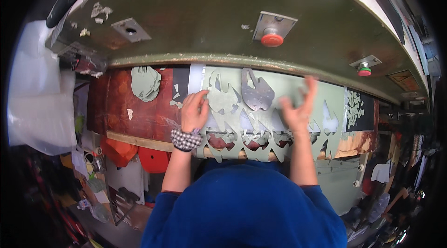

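Near edge, lower centre of the frame: my blue top (244, 206), then the ragged fringe of the pale green sheet (285, 85), which spans the middle over a reddish surface (116, 115) with a wooden edge strip (139, 141).

Left hand (193, 112), left of centre, checked band (186, 140) at the wrist: fingers bent, tips at the sheet's left margin. From this angle I cannot tell whether they pinch it. Right hand (299, 108), right of centre, blurred: fingers spread, thumb apart, holding nothing.

Just beyond, mid-frame: grey shaped plate (257, 95) lying on the sheet, between my hands, near the cut gaps. Left of it, well apart: stack of cut pieces (145, 83). Right side: loose scraps (355, 108).

Farthest, across the top: olive machine beam (195, 20) with red button (272, 39) and green button (364, 71).

Risks, my judgement: a tug on the sheet could shift the plate or tear the thin strips between gaps; a plate set over a gap would spoil a piece; fingers left beneath the beam could be crushed if it moved.
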`<action>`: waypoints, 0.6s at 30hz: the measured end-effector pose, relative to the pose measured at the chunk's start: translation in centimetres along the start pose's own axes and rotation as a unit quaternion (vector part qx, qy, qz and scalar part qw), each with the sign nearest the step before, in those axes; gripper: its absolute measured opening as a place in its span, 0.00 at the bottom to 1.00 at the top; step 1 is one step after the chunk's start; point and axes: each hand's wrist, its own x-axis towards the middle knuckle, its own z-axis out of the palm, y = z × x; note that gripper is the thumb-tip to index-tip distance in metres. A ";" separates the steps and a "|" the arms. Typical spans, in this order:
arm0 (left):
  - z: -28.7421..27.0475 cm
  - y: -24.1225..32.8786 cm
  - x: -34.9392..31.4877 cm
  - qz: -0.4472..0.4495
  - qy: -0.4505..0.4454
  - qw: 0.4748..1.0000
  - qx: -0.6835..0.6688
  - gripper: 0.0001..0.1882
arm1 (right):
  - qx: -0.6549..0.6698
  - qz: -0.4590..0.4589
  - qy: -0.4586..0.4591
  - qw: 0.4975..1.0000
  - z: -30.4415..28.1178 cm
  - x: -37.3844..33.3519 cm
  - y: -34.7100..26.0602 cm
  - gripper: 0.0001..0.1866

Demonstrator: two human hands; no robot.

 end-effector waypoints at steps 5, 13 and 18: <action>-2.5 0.1 -6.9 -0.117 0.149 0.978 0.083 0.05 | -0.176 -0.004 0.282 0.943 -10.7 4.8 1.2 0.44; -1.0 -0.5 -9.8 -0.020 0.048 0.985 0.161 0.14 | -0.156 -0.030 0.319 0.935 -10.9 -0.2 1.4 0.51; -1.4 -0.7 -9.6 -0.021 0.045 0.987 0.152 0.16 | -0.263 0.002 0.268 0.927 -13.5 -3.3 5.4 0.46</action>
